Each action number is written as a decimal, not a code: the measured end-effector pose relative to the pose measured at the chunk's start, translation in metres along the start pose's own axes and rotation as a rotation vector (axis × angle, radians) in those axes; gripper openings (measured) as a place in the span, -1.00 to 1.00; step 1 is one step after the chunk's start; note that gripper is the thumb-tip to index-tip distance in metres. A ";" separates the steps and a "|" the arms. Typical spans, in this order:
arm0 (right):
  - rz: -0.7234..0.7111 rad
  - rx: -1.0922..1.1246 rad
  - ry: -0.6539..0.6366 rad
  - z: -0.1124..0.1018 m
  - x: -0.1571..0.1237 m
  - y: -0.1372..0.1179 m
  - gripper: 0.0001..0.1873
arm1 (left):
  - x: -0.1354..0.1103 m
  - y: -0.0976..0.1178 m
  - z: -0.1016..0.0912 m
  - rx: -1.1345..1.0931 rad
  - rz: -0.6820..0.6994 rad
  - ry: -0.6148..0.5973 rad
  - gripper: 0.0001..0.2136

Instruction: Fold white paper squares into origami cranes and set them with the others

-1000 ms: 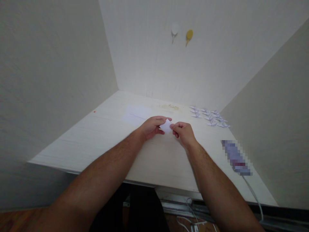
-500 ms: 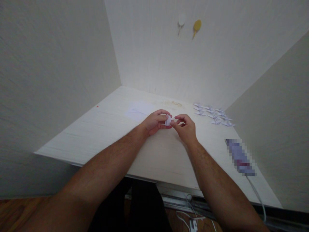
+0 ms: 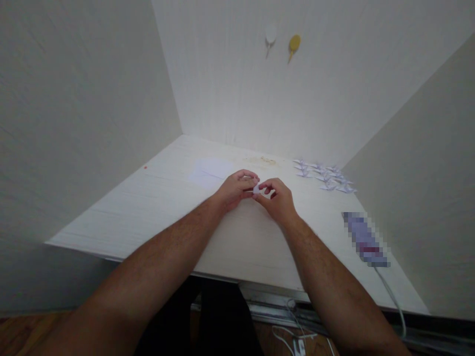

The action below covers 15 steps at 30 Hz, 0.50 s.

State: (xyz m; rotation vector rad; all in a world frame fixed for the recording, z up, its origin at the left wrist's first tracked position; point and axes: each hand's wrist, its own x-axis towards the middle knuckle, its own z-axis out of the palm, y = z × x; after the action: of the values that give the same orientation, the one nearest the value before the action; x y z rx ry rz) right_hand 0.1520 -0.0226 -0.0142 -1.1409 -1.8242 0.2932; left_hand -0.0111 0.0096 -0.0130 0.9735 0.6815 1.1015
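Observation:
My left hand and my right hand meet over the middle of the white desk. Both pinch one small folded piece of white paper between fingertips and thumbs. Most of that paper is hidden by my fingers, so only a small corner shows. The hands hover just above the desk surface.
A flat white paper sheet lies behind my left hand. Several small folded paper figures sit in rows at the back right. A blurred oblong object with a cable lies at the right. Walls enclose three sides; two hooks hang above.
The paper between my fingers shows smaller now than a second ago, folded tighter. My right hand has shifted slightly left toward the left hand.

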 end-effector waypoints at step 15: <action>0.060 0.006 0.180 -0.001 0.000 0.000 -0.93 | 0.000 0.002 0.005 0.030 -0.004 0.010 -0.72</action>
State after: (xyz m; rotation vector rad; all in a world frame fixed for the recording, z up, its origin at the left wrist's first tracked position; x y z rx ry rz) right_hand 0.1531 -0.0226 -0.0135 -1.1807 -1.6328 0.2222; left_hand -0.0080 0.0080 -0.0090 0.9921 0.7095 1.0959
